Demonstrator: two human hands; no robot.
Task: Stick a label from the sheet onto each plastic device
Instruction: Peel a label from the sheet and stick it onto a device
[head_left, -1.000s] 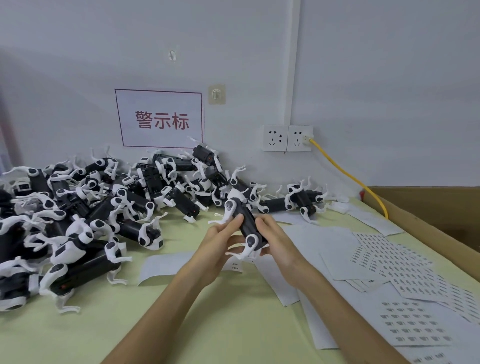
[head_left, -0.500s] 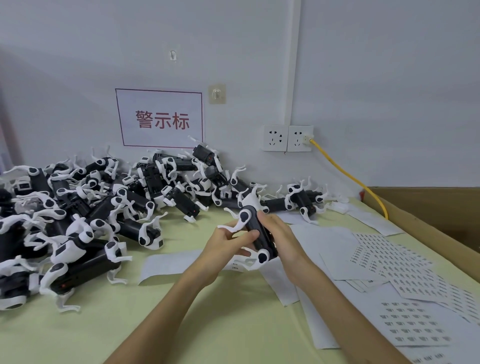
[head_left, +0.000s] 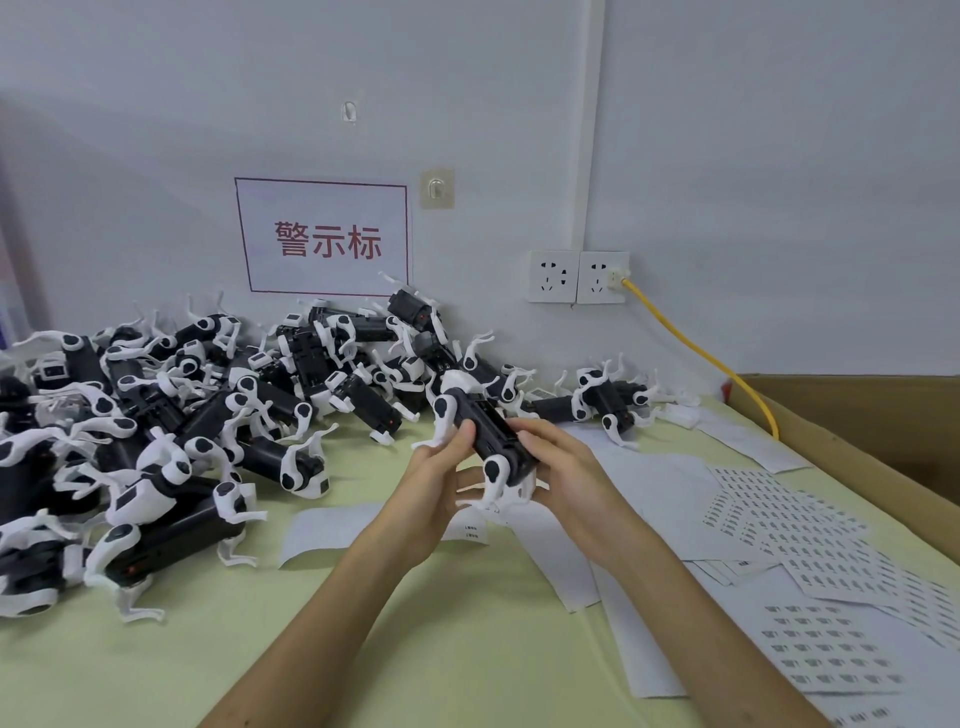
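- The green table (head_left: 415, 649) carries a heap of black-and-white plastic devices (head_left: 208, 415) on the left and printed label sheets (head_left: 810, 545) on the right. Finished units are best set apart from the heap.
- One device (head_left: 485, 428) is held above the table's middle, tilted, dark body up.
- The left hand (head_left: 431, 488) and right hand (head_left: 571, 467) both clasp it, close together. Rubbing a thumb firmly along the flat body should seat the label. Whether one is on cannot be told.

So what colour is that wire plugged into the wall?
Yellow. The wire shows best in the head view.
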